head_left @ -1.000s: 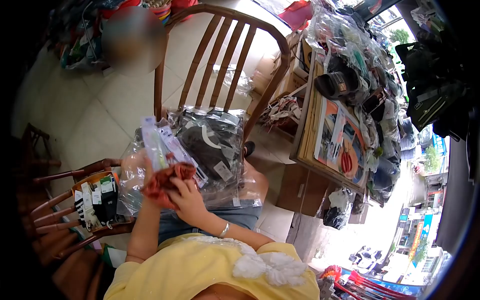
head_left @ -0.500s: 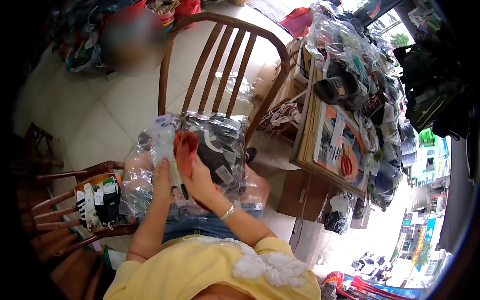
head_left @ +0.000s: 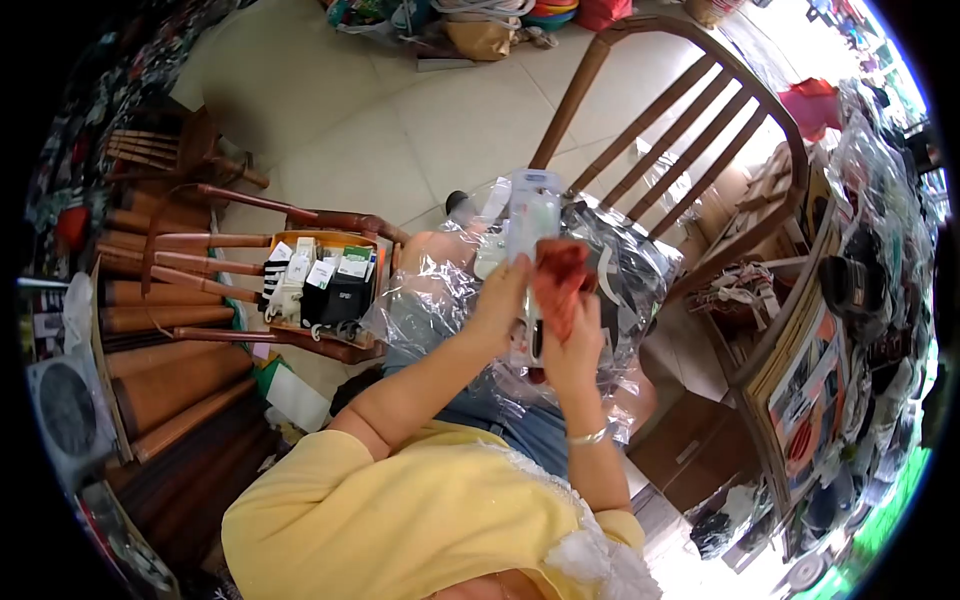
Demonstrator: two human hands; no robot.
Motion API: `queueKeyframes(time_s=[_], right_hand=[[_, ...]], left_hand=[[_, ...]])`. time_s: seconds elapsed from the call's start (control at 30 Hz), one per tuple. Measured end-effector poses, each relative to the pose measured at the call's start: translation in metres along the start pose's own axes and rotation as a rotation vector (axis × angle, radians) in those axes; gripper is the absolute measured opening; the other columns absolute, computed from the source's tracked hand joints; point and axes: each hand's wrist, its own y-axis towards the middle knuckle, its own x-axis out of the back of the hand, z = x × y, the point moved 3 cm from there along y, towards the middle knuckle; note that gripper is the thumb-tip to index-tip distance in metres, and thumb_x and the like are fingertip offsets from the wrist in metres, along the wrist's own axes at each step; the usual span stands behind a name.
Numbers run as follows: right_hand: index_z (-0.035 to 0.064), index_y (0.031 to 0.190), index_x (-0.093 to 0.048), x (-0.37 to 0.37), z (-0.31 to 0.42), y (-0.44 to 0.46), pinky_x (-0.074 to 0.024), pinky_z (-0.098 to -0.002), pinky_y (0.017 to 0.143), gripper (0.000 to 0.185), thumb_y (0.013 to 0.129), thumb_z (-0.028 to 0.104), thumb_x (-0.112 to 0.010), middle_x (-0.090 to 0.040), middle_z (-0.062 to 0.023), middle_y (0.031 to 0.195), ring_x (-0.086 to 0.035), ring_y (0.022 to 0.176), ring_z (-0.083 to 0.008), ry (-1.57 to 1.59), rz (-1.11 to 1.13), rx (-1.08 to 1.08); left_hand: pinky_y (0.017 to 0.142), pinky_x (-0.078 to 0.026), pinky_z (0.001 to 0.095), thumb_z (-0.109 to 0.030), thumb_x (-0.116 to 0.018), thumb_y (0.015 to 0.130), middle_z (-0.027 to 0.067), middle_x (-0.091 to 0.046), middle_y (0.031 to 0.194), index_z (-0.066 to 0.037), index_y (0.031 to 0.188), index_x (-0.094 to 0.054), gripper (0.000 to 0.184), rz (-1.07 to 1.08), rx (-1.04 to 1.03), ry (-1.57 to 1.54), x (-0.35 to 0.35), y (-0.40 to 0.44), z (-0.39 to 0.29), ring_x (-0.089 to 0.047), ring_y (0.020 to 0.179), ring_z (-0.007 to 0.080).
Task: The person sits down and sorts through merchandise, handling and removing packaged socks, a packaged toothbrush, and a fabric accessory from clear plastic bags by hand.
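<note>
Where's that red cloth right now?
In the head view, just right of centre, the red cloth is in the right hand, against the clear plastic package that the left hand holds.

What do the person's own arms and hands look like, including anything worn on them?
The yellow sleeves are short, leaving the forearms bare. The right hand has a silvery bangle at its wrist; the left hand shows none. Neither is gloved.

View's swung L: chair now R of ctr, orange box nearer mid; red cloth off btm of packet.
</note>
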Motion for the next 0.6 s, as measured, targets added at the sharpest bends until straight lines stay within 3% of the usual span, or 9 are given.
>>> queueKeyframes(time_s=[0.07, 0.17, 0.2, 0.27, 0.33, 0.43, 0.47, 0.53, 0.6], right_hand=[[0.0005, 0.106, -0.056, -0.014, -0.012, -0.033, -0.0478, -0.0423, 0.07, 0.03, 0.077, 0.008, -0.06, -0.053, -0.0203, 0.106, -0.056, 0.088, -0.0429, 0.031, 0.092, 0.009], [0.0021, 0.103, -0.058, -0.022, -0.019, -0.073, -0.0485, -0.0414, 0.072, 0.027, 0.077, 0.006, -0.06, -0.056, -0.0191, 0.102, -0.057, 0.088, -0.0418, 0.067, 0.28, -0.046], [0.0021, 0.103, -0.058, -0.019, -0.025, -0.073, -0.0485, -0.0414, 0.072, 0.027, 0.077, 0.006, -0.06, -0.056, -0.0191, 0.102, -0.057, 0.088, -0.0418, 0.073, 0.284, -0.054], [0.0007, 0.099, -0.059, -0.004, -0.016, -0.052, -0.0487, -0.0404, 0.071, 0.024, 0.076, 0.001, -0.06, -0.056, -0.0189, 0.098, -0.058, 0.083, -0.039, 0.042, 0.029, 0.03], [-0.0011, 0.097, -0.059, 0.013, 0.002, -0.024, -0.0491, -0.0401, 0.07, 0.024, 0.074, -0.003, -0.058, -0.055, -0.0176, 0.095, -0.058, 0.08, -0.0367, 0.106, -0.094, -0.002], [0.0028, 0.102, -0.06, -0.009, -0.002, -0.013, -0.048, -0.0415, 0.067, 0.034, 0.068, 0.001, -0.061, -0.055, -0.0169, 0.098, -0.059, 0.082, -0.0359, -0.21, 0.055, 0.144], [0.0014, 0.103, -0.058, -0.018, -0.004, -0.019, -0.0475, -0.0441, 0.07, 0.032, 0.071, 0.002, -0.059, -0.053, -0.0191, 0.097, -0.056, 0.085, -0.0409, -0.148, 0.07, 0.145], [0.0085, 0.106, -0.062, -0.025, -0.012, -0.039, -0.0471, -0.0403, 0.067, 0.039, 0.067, 0.004, -0.062, -0.055, -0.014, 0.097, -0.058, 0.082, -0.0356, -0.172, 0.138, 0.164], [0.008, 0.107, -0.062, -0.029, -0.023, -0.063, -0.0478, -0.0397, 0.069, 0.038, 0.069, 0.003, -0.061, -0.055, -0.0142, 0.097, -0.058, 0.083, -0.0365, -0.133, 0.222, 0.129]], left_hand=[[0.068, -0.046, 0.0257, -0.032, -0.046, 0.097, 0.0006, -0.06, 0.086, -0.004, 0.106, -0.057, 0.031, -0.04, 0.08, -0.068, 0.014, 0.013, -0.011, -0.057, 0.078, 0.0094], [0.069, -0.05, 0.0293, -0.033, -0.045, 0.097, 0.0044, -0.062, 0.09, -0.003, 0.107, -0.056, 0.033, -0.108, -0.184, -0.154, 0.026, 0.028, -0.024, -0.059, 0.076, 0.0126], [0.069, -0.05, 0.0293, -0.033, -0.045, 0.097, 0.0044, -0.062, 0.09, -0.003, 0.107, -0.056, 0.033, -0.115, -0.178, -0.147, 0.029, 0.033, -0.021, -0.059, 0.076, 0.0126], [0.074, -0.051, 0.0307, -0.031, -0.044, 0.098, 0.0057, -0.063, 0.095, -0.002, 0.11, -0.055, 0.034, 0.082, -0.185, -0.182, 0.026, 0.04, -0.017, -0.061, 0.081, 0.0139], [0.077, -0.051, 0.0314, -0.03, -0.042, 0.099, 0.0073, -0.063, 0.1, -0.001, 0.113, -0.054, 0.035, 0.145, -0.142, -0.221, 0.014, 0.032, -0.011, -0.061, 0.087, 0.0153], [0.077, -0.053, 0.0324, -0.031, -0.039, 0.099, 0.01, -0.062, 0.105, 0.001, 0.117, -0.05, 0.038, 0.233, -0.118, -0.198, 0.003, 0.024, 0.0, -0.061, 0.092, 0.0177], [0.077, -0.053, 0.0324, -0.031, -0.039, 0.099, 0.01, -0.062, 0.105, 0.001, 0.117, -0.05, 0.038, 0.233, -0.126, -0.2, 0.003, 0.022, -0.007, -0.061, 0.092, 0.0177], [0.077, -0.054, 0.0345, -0.033, -0.037, 0.1, 0.0106, -0.06, 0.11, 0.001, 0.12, -0.047, 0.04, 0.147, -0.122, -0.317, 0.007, 0.022, -0.023, -0.06, 0.095, 0.0186], [0.076, -0.055, 0.0363, -0.034, -0.035, 0.1, 0.011, -0.058, 0.113, 0.0, 0.122, -0.044, 0.042, 0.131, -0.147, -0.232, 0.019, 0.029, -0.023, -0.059, 0.096, 0.0194]])
